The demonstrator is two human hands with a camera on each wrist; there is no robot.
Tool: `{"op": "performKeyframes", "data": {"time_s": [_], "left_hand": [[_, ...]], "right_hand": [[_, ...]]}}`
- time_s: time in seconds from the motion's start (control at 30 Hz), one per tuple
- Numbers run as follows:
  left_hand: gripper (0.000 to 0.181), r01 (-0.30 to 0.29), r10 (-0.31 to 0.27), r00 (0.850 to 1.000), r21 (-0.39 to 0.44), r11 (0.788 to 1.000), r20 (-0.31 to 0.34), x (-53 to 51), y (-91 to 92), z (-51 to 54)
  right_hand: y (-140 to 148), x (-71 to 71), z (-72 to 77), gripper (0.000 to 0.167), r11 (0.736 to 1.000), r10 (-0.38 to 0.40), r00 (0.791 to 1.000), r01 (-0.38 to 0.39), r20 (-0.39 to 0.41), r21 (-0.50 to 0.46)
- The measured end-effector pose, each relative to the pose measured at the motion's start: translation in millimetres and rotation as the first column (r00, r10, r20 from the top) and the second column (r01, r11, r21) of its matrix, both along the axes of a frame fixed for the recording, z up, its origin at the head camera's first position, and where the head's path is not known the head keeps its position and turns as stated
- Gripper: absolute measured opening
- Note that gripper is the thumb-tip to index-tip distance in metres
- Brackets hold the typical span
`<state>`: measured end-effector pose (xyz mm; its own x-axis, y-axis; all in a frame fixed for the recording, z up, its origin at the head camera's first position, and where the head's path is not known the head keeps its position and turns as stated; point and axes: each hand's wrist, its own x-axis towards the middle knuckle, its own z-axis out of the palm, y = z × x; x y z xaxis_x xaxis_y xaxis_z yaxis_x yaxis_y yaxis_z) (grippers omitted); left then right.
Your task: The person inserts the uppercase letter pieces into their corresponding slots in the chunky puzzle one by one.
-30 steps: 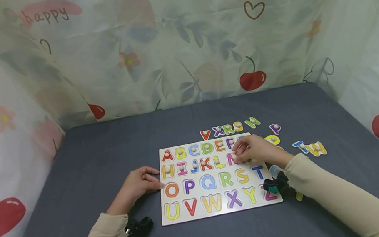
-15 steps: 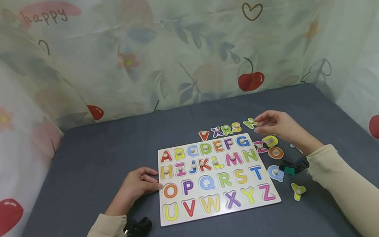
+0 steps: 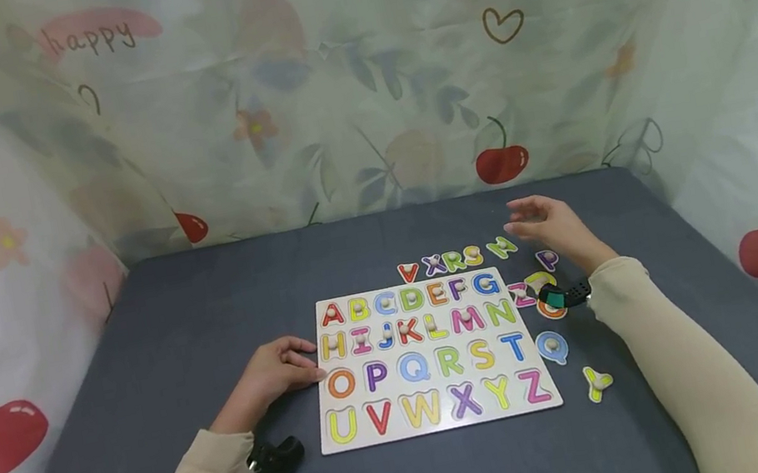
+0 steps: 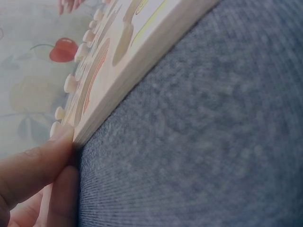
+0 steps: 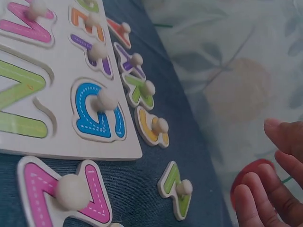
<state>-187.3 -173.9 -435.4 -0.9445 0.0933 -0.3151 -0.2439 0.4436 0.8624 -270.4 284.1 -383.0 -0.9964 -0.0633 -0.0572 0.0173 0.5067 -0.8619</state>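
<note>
The pale letter board (image 3: 430, 356) lies flat, with knobbed letters in its two upper rows as far as M, and the N recess bare. My left hand (image 3: 280, 376) grips its left edge; in the left wrist view the thumb and a finger of that hand (image 4: 40, 182) pinch the board's edge (image 4: 111, 97). My right hand (image 3: 556, 230) hangs over the table, fingers parted and holding nothing, just right of and behind the green N piece (image 3: 502, 247). In the right wrist view this hand (image 5: 272, 189) is apart from the N piece (image 5: 176, 189).
Loose V (image 3: 409, 272), X (image 3: 434, 264), R (image 3: 454, 259) and S (image 3: 473, 255) pieces line the board's far side. To its right lie P (image 3: 547, 260), Z (image 3: 522, 294), Q (image 3: 552, 347) and Y (image 3: 598, 383), plus others partly under my right wrist. A patterned curtain (image 3: 334, 109) stands behind.
My right hand has left the M on the board, moved right to the N piece, then drawn back from it toward the table's far side, fingers more spread. The left hand has stayed put.
</note>
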Motion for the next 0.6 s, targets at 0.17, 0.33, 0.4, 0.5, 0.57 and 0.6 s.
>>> {"op": "performKeyframes", "data": {"time_s": [0.17, 0.33, 0.4, 0.5, 0.57, 0.6], "left_hand": [[0.05, -0.002, 0.002, 1.0, 0.001, 1.0, 0.004, 0.3, 0.2, -0.5], [0.05, 0.005, -0.005, 1.0, 0.017, 1.0, 0.0, 0.8, 0.2, -1.0], [0.049, 0.004, -0.004, 1.0, 0.017, 1.0, -0.004, 0.7, 0.1, -1.6], [0.049, 0.003, -0.002, 1.0, 0.009, 1.0, -0.007, 0.1, -0.3, -3.0], [0.049, -0.001, 0.001, 1.0, 0.004, 1.0, -0.008, -0.2, -0.5, -4.0], [0.048, -0.004, 0.004, 1.0, 0.002, 1.0, -0.007, -0.4, -0.5, -4.4]], "right_hand": [[-3.0, -17.8, -13.6, 0.062, 0.999, -0.038, 0.999, 0.038, 0.035, 0.013], [-3.4, -28.5, -24.2, 0.059, 0.996, -0.063, 0.993, 0.056, 0.103, 0.068], [-2.9, -31.0, -27.3, 0.056, 0.995, -0.049, 0.99, 0.038, 0.129, 0.09], [-2.4, -33.2, -31.1, 0.053, 0.992, -0.036, 0.987, 0.016, 0.158, 0.126], [-2.5, -33.7, -32.8, 0.051, 0.988, -0.024, 0.987, 0.0, 0.16, 0.151], [-2.4, -33.8, -33.4, 0.05, 0.986, -0.021, 0.987, -0.006, 0.159, 0.165]]}}
